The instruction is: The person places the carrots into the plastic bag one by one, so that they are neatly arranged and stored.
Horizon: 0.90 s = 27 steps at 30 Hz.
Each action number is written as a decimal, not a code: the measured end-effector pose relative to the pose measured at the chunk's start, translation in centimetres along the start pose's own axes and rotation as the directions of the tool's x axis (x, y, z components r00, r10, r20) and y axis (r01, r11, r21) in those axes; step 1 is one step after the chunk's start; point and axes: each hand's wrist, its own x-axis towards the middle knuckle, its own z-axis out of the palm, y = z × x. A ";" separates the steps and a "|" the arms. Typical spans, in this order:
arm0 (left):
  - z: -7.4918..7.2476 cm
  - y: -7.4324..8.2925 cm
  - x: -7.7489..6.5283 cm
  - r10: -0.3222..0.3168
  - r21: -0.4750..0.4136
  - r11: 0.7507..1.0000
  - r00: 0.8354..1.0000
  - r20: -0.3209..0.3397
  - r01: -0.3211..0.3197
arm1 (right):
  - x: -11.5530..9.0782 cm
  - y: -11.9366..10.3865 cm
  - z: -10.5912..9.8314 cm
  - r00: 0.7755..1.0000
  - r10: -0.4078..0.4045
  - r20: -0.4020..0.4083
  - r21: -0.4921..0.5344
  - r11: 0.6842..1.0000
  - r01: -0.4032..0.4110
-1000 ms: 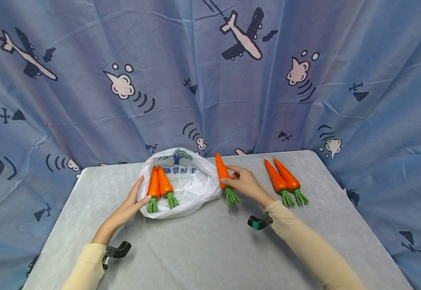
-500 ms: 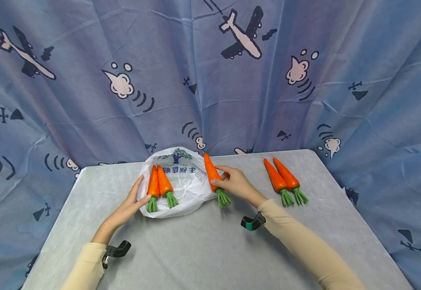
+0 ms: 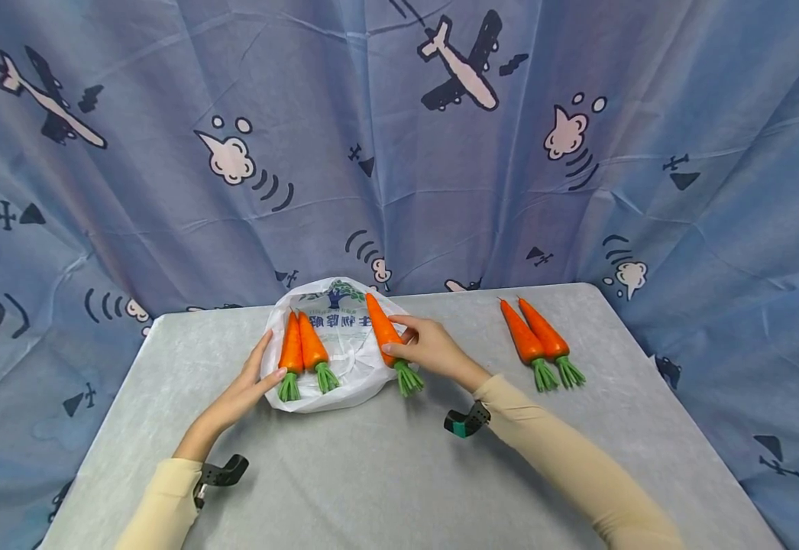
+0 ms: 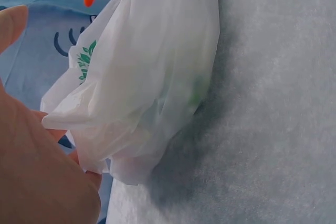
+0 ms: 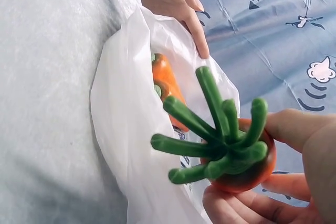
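Observation:
A white plastic bag [image 3: 351, 374] with green and blue print lies mouth-up at the back left of the table. Two orange carrots [image 3: 292, 347] with green stalks lie side by side inside its left part. My left hand [image 3: 244, 386] rests against the bag's left rim, thumb and forefinger spread apart. Its fingers lie right at the plastic in the left wrist view. My right hand [image 3: 434, 347] pinches another carrot [image 3: 382, 325] between thumb and fingers, tip up and stalks toward me. That carrot overlaps the bag's right rim; its stalks [image 5: 226, 145] fill the right wrist view's middle.
Two more carrots [image 3: 540, 344] lie together on the grey-white table [image 3: 372, 481], right of my right hand. A blue curtain [image 3: 399, 153] printed with planes hangs directly behind the table's back edge.
My right hand has carried its carrot leftward, from beside the bag's right edge to over the bag's mouth. My left hand and the other carrots have stayed in place.

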 end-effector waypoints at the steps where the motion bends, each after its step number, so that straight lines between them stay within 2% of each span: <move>1: 0.0 0.0 0.0 -0.001 0.000 1.000 1.000 0.000 0.001 | 0.0 -0.1 0.1 1.000 -0.003 0.005 -0.002 1.000 0.003; 10: 0.1 0.2 0.1 -0.007 -0.006 1.000 1.000 0.005 0.007 | 0.8 -0.8 1.2 1.000 -0.020 0.018 -0.010 1.000 0.020; 27: 0.1 0.1 0.0 0.009 -0.001 1.000 1.000 0.002 -0.009 | 3.1 -2.5 2.0 0.998 0.012 0.064 0.022 1.000 -0.013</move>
